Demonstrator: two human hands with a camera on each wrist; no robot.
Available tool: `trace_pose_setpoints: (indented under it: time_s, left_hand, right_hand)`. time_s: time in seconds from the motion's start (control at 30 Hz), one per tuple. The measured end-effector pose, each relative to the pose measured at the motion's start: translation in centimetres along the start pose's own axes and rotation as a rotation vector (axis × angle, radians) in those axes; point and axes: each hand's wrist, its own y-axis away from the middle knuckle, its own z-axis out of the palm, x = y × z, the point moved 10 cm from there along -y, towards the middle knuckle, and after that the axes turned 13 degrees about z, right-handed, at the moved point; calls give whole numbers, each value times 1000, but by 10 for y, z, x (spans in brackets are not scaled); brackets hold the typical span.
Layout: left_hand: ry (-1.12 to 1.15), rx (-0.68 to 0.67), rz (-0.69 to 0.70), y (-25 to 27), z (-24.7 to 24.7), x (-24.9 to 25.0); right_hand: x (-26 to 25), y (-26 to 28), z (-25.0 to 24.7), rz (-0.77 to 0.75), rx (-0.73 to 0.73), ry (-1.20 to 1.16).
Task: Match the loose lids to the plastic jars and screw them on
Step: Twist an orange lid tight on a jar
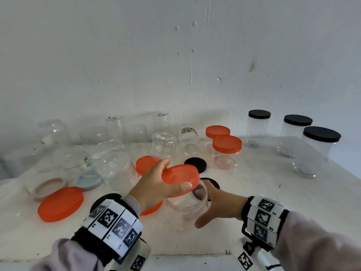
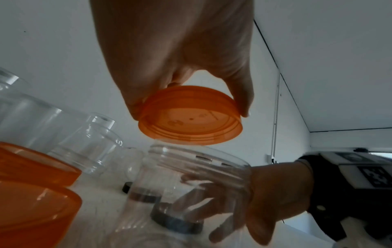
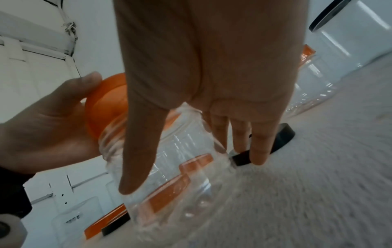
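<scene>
Orange lid (image 1: 180, 178): hovering tilted just above the mouth of the clear jar (image 1: 187, 204), threaded side facing down, not yet sitting on the neck. Showing a narrow gap between lid skirt and jar rim in the left wrist view; failing to show whether the lower edge is touching.

Left hand (image 1: 156, 184): pinching the lid by its rim, thumb (image 1: 185, 186) pressing the near edge and the other fingers curling over the far edge. Leaving the underside of the lid free of any fingertip.

Right hand (image 1: 220, 204): wrapping the jar wall below the threads, thumb lying down the near side and the remaining fingers showing through the plastic on the far side. Keeping the jar upright on the white table (image 1: 273, 202), just in front of a loose black lid (image 1: 195, 164).

Judging the step in hand as seating the lid. Recommending:
- levelling the lid before lowering, since a tilted start is risking crossed threads;
- centring it over the mouth, the lid appearing a close match in width;
- holding the jar lightly, the thin wall looking liable to flex out of round;
- keeping the right hand's fingers below the neck, clear of the descending skirt.
</scene>
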Motion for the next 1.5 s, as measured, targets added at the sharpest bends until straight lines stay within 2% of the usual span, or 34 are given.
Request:
trace_pose_setpoints:
  time_s: [0.13, 0.33, 0.6, 1.07, 1.23, 1.33, 1.4, 1.5]
  left_hand:
    - [-100, -97, 38, -2, 22, 7]
    - [-238, -133, 82, -3, 36, 8]
    - [-222, -117, 112, -3, 33, 6]
    - [-235, -182, 47, 3, 42, -11]
    - [-129, -180, 23, 10, 40, -20]
    - [-28, -192, -44, 18, 39, -37]
    - [34, -206, -87, 24, 40, -49]
    - [142, -203, -115, 27, 46, -58]
  right_hand:
    - [-5, 2, 4, -45, -18, 1]
    - [-4, 2, 2, -53, -4, -19]
    - [-9, 4, 4, -94, -22, -11]
    - [1, 2, 2, 11, 18, 47]
    - [-1, 7, -7, 57, -39, 74]
    - [-20, 17, -25, 20, -39, 89]
    - [-40, 22, -32, -14, 3, 177]
    - [-67, 23, -22, -37, 21, 451]
